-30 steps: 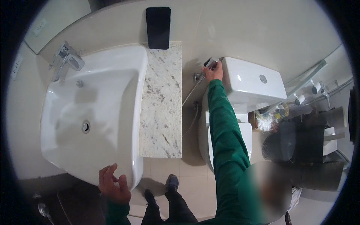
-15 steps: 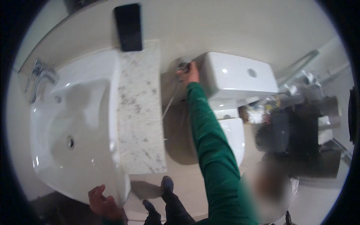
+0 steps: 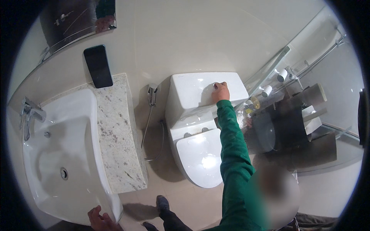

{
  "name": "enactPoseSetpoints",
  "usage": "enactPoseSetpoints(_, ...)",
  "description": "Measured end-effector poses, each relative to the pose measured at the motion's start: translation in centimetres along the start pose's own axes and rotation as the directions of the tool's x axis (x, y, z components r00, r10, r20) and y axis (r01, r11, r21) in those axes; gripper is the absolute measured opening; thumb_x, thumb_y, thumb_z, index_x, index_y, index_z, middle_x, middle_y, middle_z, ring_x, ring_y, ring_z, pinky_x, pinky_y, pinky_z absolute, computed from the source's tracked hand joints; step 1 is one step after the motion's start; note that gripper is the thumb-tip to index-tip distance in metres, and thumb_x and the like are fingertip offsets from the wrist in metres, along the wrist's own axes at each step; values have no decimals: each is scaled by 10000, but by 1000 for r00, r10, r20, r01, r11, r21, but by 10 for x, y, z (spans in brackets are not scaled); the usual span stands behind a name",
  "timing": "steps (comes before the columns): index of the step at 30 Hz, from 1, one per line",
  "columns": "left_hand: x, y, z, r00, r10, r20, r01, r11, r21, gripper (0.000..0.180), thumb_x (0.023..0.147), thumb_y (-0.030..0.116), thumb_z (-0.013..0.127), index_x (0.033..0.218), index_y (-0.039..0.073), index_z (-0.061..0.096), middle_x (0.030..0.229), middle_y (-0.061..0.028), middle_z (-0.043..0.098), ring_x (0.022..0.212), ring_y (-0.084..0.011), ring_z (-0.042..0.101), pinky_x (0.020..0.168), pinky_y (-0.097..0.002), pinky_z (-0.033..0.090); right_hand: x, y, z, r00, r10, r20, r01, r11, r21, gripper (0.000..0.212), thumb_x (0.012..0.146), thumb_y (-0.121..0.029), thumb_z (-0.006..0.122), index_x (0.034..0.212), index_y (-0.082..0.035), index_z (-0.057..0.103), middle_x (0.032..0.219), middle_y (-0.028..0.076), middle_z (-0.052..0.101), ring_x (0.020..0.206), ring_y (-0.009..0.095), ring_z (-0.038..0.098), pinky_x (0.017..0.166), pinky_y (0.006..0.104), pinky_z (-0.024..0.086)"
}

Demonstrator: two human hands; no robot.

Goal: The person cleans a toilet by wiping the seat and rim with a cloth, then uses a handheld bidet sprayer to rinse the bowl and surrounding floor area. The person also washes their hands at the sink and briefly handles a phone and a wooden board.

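My right hand, in a green sleeve, is on the tank lid of a white toilet. Its curled fingers touch the round flush button, which they partly cover. Nothing shows held in that hand. To the left of the tank, a chrome bidet sprayer hangs in its wall holder, its hose looping down. The toilet seat lid is down. My left hand hovers by the front rim of the white washbasin at the lower edge, empty, fingers loosely bent and apart.
A speckled stone counter lies between basin and toilet, with a black phone propped against the wall. The chrome faucet is at far left. Glass panels, bottles and a dark bin stand to the right.
My right hand has left the sprayer at the wall and moved right onto the flush button. The sprayer stays in its holder. The view has shifted, and the left hand remains by the basin.
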State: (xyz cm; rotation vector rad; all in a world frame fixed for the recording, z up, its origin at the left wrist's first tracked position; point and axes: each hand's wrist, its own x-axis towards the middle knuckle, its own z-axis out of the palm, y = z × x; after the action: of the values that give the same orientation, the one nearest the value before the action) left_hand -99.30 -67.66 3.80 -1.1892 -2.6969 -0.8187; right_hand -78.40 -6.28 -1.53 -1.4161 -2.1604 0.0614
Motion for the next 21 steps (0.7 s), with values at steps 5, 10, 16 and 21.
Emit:
enactPoseSetpoints(5, 3, 10, -6, 999, -32, 4, 32, 999, -4, 294, 881, 227, 401, 956, -36, 510, 827, -161, 496, 593, -204, 428, 508, -321, 354, -7, -2, -3, 976, 151, 155, -121, 975, -187, 234, 757, -157, 495, 947, -94, 616, 1047, 117, 543, 903, 330, 580, 771, 421, 477)
enactPoseSetpoints(10, 12, 21, -9, 996, 35, -79, -42, 995, -93, 257, 768, 133, 522, 976, -19, 526, 841, -195, 544, 618, -285, 511, 489, -354, 395, 34, 13, -2, 868, 74, 491, 139, 912, -385, 283, 739, -169, 481, 937, -44, 642, 1058, 176, 566, 979, 320, 560, 875, 393, 445)
enactPoseSetpoints(16, 12, 26, -17, 997, 7, -83, -16, 995, -102, 239, 758, 133, 533, 946, -14, 532, 849, -180, 554, 583, -270, 515, 491, -353, 421, 36, 10, 5, 839, 163, 520, 19, 945, -328, 367, 751, -166, 476, 1055, 27, 548, 1036, 249, 536, 1009, 366, 524, 902, 381, 417)
enactPoseSetpoints(21, 11, 28, -20, 988, -56, -143, 35, 988, -148, 257, 707, 174, 615, 901, 10, 575, 816, -174, 563, 715, -343, 574, 608, -406, 474, 14, -26, -3, 885, 14, 466, 222, 866, -448, 387, 726, -100, 497, 1102, -11, 509, 1168, 194, 460, 1014, 371, 501, 834, 423, 442)
